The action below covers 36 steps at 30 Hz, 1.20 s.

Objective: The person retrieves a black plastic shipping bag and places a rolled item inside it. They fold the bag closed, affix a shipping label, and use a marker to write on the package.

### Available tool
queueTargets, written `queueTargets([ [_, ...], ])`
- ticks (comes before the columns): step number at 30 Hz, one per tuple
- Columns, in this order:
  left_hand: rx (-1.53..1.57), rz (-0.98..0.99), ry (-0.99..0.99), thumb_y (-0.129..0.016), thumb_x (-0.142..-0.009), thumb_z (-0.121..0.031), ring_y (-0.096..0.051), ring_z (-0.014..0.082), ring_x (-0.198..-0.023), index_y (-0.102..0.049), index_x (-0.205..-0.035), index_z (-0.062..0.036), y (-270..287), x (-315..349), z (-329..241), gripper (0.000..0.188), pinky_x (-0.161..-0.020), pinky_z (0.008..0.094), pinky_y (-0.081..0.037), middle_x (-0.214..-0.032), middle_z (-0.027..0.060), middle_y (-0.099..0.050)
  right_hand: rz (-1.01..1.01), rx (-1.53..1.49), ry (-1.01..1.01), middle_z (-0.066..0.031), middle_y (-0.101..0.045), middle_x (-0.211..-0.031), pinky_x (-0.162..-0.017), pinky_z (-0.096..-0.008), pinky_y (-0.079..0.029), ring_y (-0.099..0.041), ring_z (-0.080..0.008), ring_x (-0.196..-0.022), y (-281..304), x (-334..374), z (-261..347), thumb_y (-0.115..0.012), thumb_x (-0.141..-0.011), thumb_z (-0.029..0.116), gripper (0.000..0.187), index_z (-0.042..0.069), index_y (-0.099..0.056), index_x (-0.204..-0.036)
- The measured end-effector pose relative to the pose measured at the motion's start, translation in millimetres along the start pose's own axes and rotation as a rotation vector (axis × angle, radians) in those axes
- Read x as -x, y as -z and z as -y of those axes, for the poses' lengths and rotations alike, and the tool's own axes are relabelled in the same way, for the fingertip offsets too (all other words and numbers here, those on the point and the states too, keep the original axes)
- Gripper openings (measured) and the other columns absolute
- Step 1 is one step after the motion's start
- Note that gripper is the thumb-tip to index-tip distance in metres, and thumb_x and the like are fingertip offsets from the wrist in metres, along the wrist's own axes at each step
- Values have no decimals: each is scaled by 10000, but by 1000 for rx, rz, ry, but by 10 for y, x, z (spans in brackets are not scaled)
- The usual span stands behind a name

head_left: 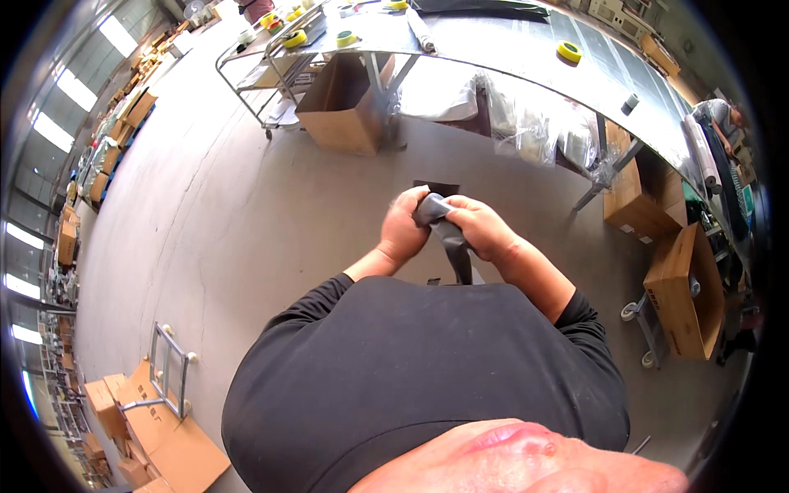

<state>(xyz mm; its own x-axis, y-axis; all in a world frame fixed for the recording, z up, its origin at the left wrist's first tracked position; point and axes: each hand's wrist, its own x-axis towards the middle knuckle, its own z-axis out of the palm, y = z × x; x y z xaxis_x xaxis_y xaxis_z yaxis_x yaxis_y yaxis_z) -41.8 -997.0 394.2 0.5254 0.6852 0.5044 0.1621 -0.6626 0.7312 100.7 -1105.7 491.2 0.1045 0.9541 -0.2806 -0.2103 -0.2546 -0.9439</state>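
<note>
In front of my chest, both hands grip a dark grey piece of flexible sheet material [453, 243], bunched into a rounded fold at its top. My left hand [402, 223] closes around the left side of the fold. The thumb of my right hand [485, 230] presses on the fold from the right, its fingers curled behind. Below the hands the material hangs down as a narrowing strip, its lower end partly hidden by my black shirt. A flat dark piece [436, 188] shows just beyond the hands; whether it belongs to the same material I cannot tell.
Ahead stands a long work table [493, 51] with yellow tape rolls [569, 52] on it. Left of it are a metal cart [271, 76] and an open cardboard box [339, 123]. More boxes [684, 292] stand at right. Flattened cardboard [185, 448] lies lower left. Another person [720, 115] bends far right.
</note>
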Motion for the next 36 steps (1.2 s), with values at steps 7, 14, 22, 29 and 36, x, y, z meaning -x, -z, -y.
queueTargets([
  [7, -309, 542, -118, -743, -702, -138, -656, 246, -841, -702, -925, -95, 649, -1890, 854, 231, -838, 356, -494, -851, 61, -702, 353, -192, -183, -44, -631, -1099, -856, -274, -481, -589, -125, -987, 1250, -1176, 348, -690, -910, 231, 442, 3, -549, -1261],
  [14, -156, 1021, 120, -689, -707, -40, -627, 157, -684, -695, -945, -28, 563, -3805, 1546, 239, -654, 292, -495, -749, 87, -675, 193, -148, -676, -45, -667, -1126, -858, -320, -498, -609, -138, -972, 2037, -2148, 108, -579, -985, 223, 306, 23, -656, -1204],
  [22, 11, 1398, 183, -850, -727, -271, -646, 171, -883, -594, -1206, -12, -46, -5567, 2476, 601, -771, 315, -523, -1004, 105, -694, -87, 906, -541, -102, -690, -818, -752, -334, -510, -623, -168, -782, 3187, -2764, 1473, -771, -654, 144, 340, -3, -700, -952],
  [29, 312, 1269, 103, -803, -771, -154, -628, 104, -877, -653, -1098, -2, -1000, -6598, 2738, 391, -797, 291, -514, -930, 39, -709, -850, 1705, -226, -150, -643, -961, -838, -428, -478, -616, -298, -908, 4353, -4020, 4459, -582, -749, 119, 272, 37, -649, -1000],
  [36, 728, 726, 829, -657, -940, -172, -660, 128, -782, -672, -1082, -20, -2220, -7349, 3010, 208, -730, 289, -542, -922, 51, -705, -1066, 2405, 146, -89, -652, -1197, -1180, -500, -200, -464, -256, -1308, 5266, -6842, 5595, -470, -903, 231, 325, 119, -715, -1085],
])
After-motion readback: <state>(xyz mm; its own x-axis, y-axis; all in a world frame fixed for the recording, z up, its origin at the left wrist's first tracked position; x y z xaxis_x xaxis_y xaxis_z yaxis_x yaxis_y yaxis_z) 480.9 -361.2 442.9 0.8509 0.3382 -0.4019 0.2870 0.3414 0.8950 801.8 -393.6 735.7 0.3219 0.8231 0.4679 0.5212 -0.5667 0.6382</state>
